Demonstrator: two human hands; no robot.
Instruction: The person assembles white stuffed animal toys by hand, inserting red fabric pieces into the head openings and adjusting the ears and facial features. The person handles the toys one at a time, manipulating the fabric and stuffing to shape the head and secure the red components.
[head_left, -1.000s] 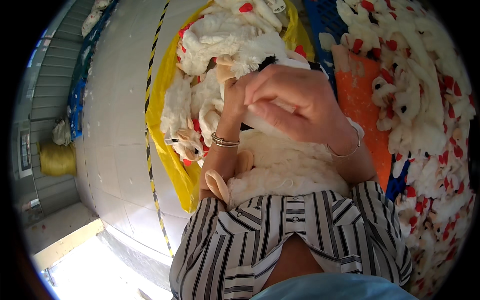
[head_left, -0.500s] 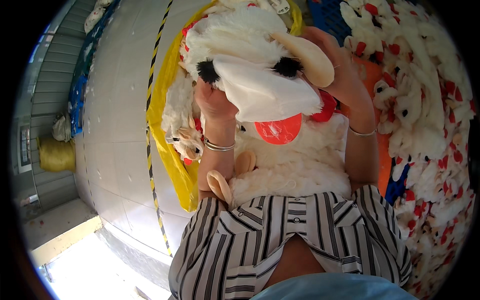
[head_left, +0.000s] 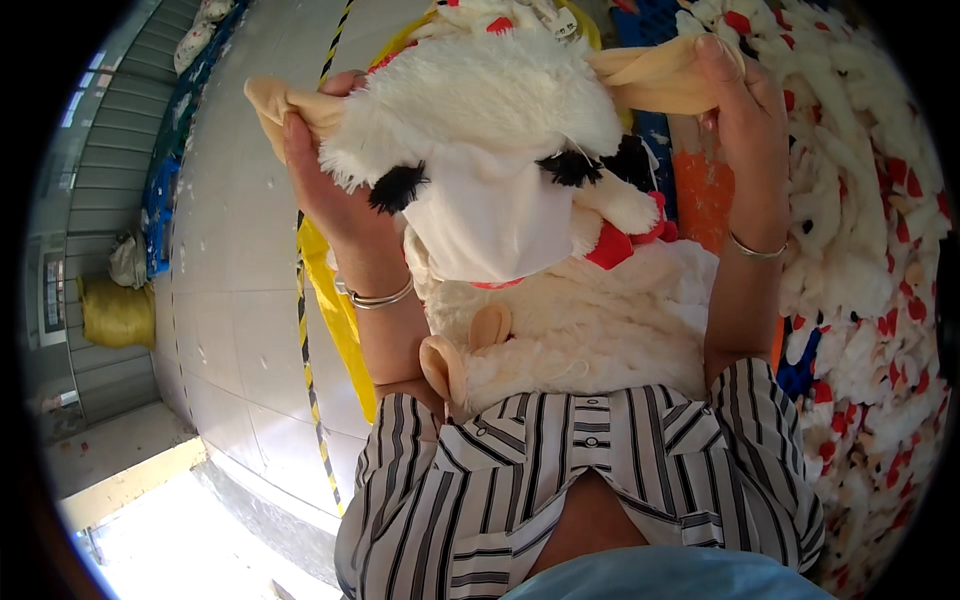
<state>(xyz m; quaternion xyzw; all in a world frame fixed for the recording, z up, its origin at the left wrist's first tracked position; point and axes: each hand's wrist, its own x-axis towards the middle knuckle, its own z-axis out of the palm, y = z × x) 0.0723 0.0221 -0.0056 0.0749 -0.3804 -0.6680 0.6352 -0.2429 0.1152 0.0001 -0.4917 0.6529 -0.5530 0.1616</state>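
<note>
An unstuffed white plush animal skin (head_left: 480, 110) with black eyelash patches and a smooth white muzzle (head_left: 490, 215) hangs stretched between my hands. My left hand (head_left: 335, 185) is closed on one beige ear (head_left: 318, 108), thumb showing on its near side. At the other side my right hand (head_left: 740, 95) pinches the second ear (head_left: 660, 78), pulled out straight. Below the muzzle, more white plush cloth (head_left: 570, 320) lies against my front, with a small beige ear (head_left: 441, 368) at its left. Red fabric (head_left: 612, 245) shows under the skin's right side.
Many more white plush skins with red parts (head_left: 850, 220) are heaped along the right. A yellow bag (head_left: 340, 320) stands behind my left forearm. Striped tape (head_left: 303, 330) runs along the grey floor (head_left: 235, 240). A yellow roll (head_left: 118, 310) sits far left.
My hands have moved apart and outward, drawing both ears out sideways. The head now faces flatter, and the red-orange mouth piece is mostly covered by the muzzle.
</note>
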